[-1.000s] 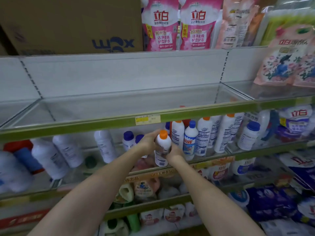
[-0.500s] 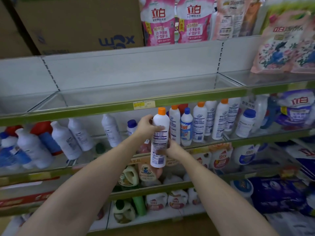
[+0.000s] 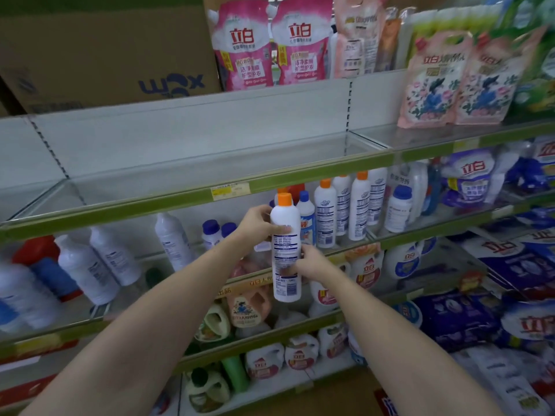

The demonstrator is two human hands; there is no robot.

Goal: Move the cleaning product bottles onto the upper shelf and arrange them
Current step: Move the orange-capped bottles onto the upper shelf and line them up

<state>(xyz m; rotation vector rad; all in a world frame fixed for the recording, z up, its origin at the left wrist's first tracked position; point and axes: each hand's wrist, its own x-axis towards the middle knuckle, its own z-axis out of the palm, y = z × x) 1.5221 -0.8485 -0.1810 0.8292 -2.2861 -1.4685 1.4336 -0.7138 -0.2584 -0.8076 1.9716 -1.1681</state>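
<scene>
One orange-capped white bottle [image 3: 286, 250] has come up off the lower shelf [image 3: 420, 235] since a second ago, left hand [image 3: 255, 225] gripping its shoulder, right hand [image 3: 306, 262] pinching its middle; the bare upper shelf [image 3: 180, 202] waits above.

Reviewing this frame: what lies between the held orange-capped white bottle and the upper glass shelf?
Head view: only the shelf's green front rail with its yellow price tag lies between.

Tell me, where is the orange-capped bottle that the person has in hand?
In the head view, near the middle, the orange-capped bottle is held upright by the left hand and right hand, in front of the bottle row, just below the green-edged upper shelf.
</scene>
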